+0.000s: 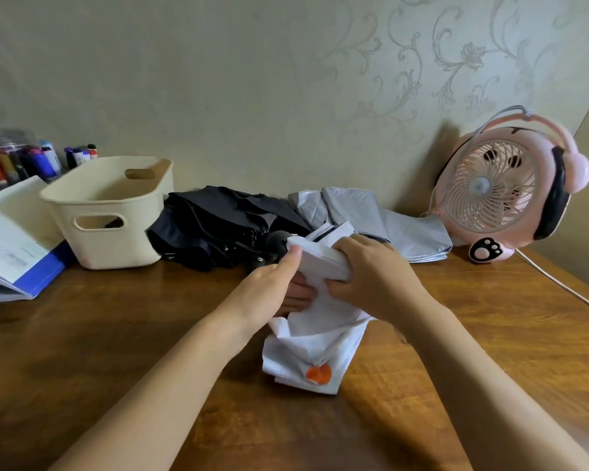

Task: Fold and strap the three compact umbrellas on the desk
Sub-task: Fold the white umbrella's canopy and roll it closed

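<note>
At the far left of the table (116, 334) lies an open blue folder (17, 239), with a clear jar (4, 161) of markers behind it. The cream basket (116, 239) shows only something dark through its handle slot. Just right of it lies the loose black umbrella (215, 226). At the centre, the left hand (272, 283) and right hand (371, 277) both grip the white umbrella (313, 341), fingers curled into its cloth. The grey umbrella (388, 215) lies behind, beside a pink fan (504, 195).

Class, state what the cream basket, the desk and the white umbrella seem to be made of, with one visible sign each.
Cream basket: probably moulded plastic, matt; smooth rounded rim, cut-out handles. Desk: seemingly varnished wood; grain and sheen. White umbrella: thin fabric, likely synthetic; it creases softly.
</note>
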